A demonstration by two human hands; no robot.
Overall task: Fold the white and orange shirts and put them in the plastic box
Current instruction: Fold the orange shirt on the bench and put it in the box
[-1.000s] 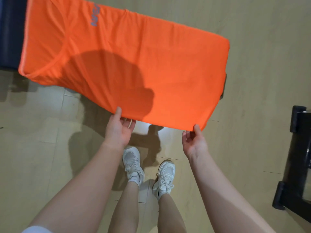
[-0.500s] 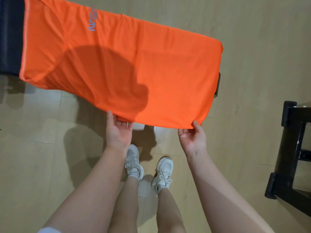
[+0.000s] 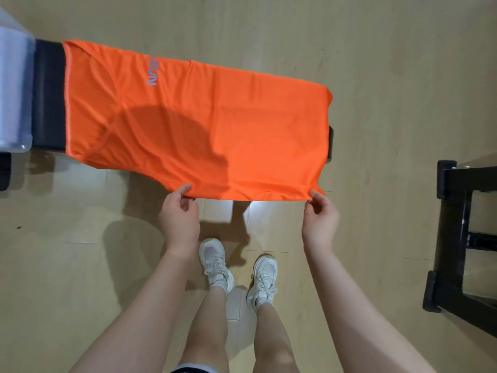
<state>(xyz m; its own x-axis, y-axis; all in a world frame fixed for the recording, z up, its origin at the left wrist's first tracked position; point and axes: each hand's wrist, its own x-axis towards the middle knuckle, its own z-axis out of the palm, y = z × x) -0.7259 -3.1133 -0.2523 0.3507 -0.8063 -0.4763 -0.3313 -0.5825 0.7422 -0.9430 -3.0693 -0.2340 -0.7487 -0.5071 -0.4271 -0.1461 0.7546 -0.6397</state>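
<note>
An orange shirt (image 3: 204, 125) with a grey logo lies spread lengthwise over a dark bench (image 3: 49, 95), its near edge hanging off the side. My left hand (image 3: 178, 214) pinches that near edge toward its middle. My right hand (image 3: 320, 214) pinches the near right corner. A clear plastic box (image 3: 13, 87) stands at the bench's far left end, cut off by the frame. No white shirt is in view.
A black metal frame (image 3: 457, 238) stands on the wooden floor at the right. My legs and white shoes (image 3: 215, 262) are directly below the shirt's hanging edge.
Both hands turned from palms-up under the hanging edge to a pinch on it. The view shifted, bringing the plastic box and more of the bench into sight on the left.
</note>
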